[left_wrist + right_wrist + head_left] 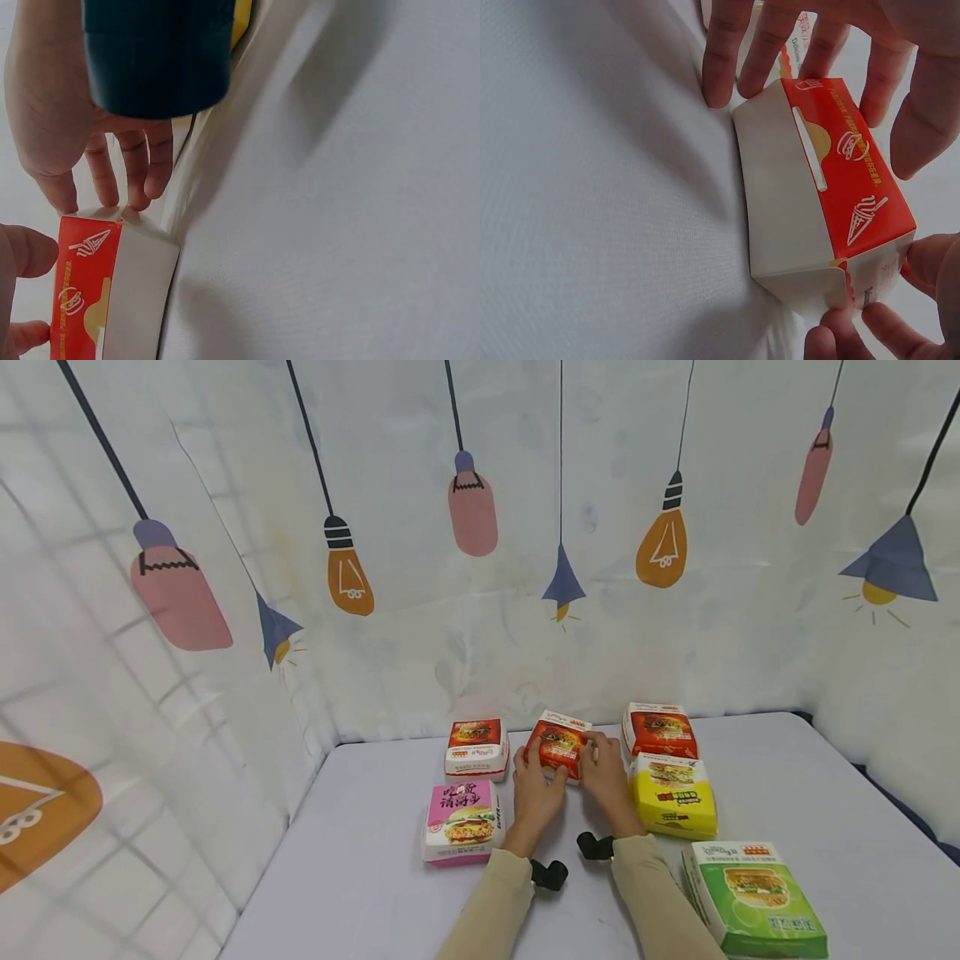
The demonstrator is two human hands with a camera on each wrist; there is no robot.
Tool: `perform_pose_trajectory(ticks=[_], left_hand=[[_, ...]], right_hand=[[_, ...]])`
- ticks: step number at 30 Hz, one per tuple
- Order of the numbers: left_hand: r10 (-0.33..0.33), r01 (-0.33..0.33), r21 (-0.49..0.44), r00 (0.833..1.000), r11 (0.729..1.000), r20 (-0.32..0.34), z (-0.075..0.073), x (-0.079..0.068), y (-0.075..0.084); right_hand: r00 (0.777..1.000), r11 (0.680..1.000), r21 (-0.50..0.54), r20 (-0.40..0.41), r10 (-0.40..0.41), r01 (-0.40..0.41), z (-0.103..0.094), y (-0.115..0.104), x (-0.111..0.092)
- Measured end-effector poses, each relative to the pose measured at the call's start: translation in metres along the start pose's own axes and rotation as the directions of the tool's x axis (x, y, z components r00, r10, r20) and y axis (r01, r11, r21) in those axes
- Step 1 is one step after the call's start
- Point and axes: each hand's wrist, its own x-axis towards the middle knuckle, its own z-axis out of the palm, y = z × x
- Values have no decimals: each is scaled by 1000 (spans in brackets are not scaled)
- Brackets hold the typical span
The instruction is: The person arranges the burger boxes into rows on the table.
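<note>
A red and white burger box point(561, 742) lies slightly turned at the back middle of the table. My left hand point(536, 793) is at its left side, and my right hand point(606, 777) at its right. In the left wrist view, the left hand's extended fingertips touch one end of the box point(142, 292); the right hand's thumb and a finger show at lower left. The right wrist view has my right hand's fingers spread, fairly straight, at the box's near end point(795, 180). Left-hand fingertips touch its other end there.
Left of the hands are another red box point(476, 760) and a pink box point(461, 818). To the right stand a red box point(660, 731), a yellow box point(675, 793) and a green box point(761, 902). A lamp-patterned curtain point(405, 660) hangs behind the white table point(352, 860).
</note>
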Motion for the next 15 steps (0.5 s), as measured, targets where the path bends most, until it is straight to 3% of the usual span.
perform_pose_trajectory(ticks=[7, 15], left_hand=[[7, -7, -5, 1000, 1000, 0, 0, 0, 1], [6, -6, 13, 1000, 1000, -10, 0, -1, 2]], right_hand=[[1000, 997, 70, -27, -8, 10, 0, -1, 1], [996, 998, 13, 62, -62, 61, 4, 5, 6]])
